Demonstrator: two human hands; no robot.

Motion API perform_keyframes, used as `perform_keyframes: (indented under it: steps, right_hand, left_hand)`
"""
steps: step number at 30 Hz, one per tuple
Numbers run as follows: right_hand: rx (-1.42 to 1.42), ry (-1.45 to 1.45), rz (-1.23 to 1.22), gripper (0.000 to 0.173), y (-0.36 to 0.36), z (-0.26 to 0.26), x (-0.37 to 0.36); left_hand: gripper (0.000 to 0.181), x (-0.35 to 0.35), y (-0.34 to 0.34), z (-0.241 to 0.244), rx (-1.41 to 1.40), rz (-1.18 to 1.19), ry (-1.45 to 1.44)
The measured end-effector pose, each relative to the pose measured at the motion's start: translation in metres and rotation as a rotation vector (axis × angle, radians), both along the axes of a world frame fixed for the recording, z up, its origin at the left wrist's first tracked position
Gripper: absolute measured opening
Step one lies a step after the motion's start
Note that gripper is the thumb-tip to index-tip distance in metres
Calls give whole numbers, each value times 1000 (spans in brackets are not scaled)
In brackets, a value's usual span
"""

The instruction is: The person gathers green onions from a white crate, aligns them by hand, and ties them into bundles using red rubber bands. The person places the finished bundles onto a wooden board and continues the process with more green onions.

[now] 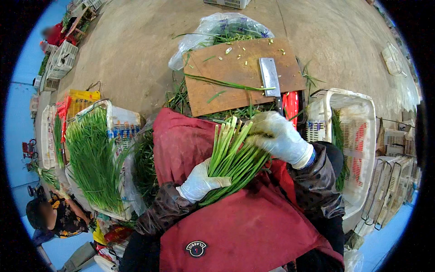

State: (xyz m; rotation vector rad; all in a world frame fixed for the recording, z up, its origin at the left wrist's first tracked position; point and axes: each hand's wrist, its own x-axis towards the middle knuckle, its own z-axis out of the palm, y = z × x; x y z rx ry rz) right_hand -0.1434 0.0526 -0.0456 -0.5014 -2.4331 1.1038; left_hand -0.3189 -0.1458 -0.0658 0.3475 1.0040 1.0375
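My left hand (204, 182), in a white glove, is closed around a bunch of long green stalks (238, 163), held over a dark red apron (238, 224) with their pale cut ends pointing away from me. My right hand (278, 136), gloved and soiled at the fingers, is at the right edge of the bunch near the cut ends; its fingers are blurred, so what it grips cannot be told. Beyond the hands lies a brown wooden board (231, 71) with a cleaver (269, 76), a few long green leaves (227, 82) and small cut bits on it.
A white crate (108, 119) full of green stalks stands at left; another white crate (370, 136) with some greens is at right. A clear plastic bag (204, 27) of trimmings lies behind the board. Another person (64, 217) is at lower left. Stacked crates (387, 190) stand far right.
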Motion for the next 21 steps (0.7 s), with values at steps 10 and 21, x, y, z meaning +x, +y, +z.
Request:
perform_keyframes:
  steps: [10,21]
  right_hand:
    - [-14,-375,-23,16,-18,-35,-2]
    - [-519,-143,-125,17,-23,-43,4]
  left_hand:
    - [69,4,0,2,-23,16,34]
    - [65,4,4,5,-12,-4,-13]
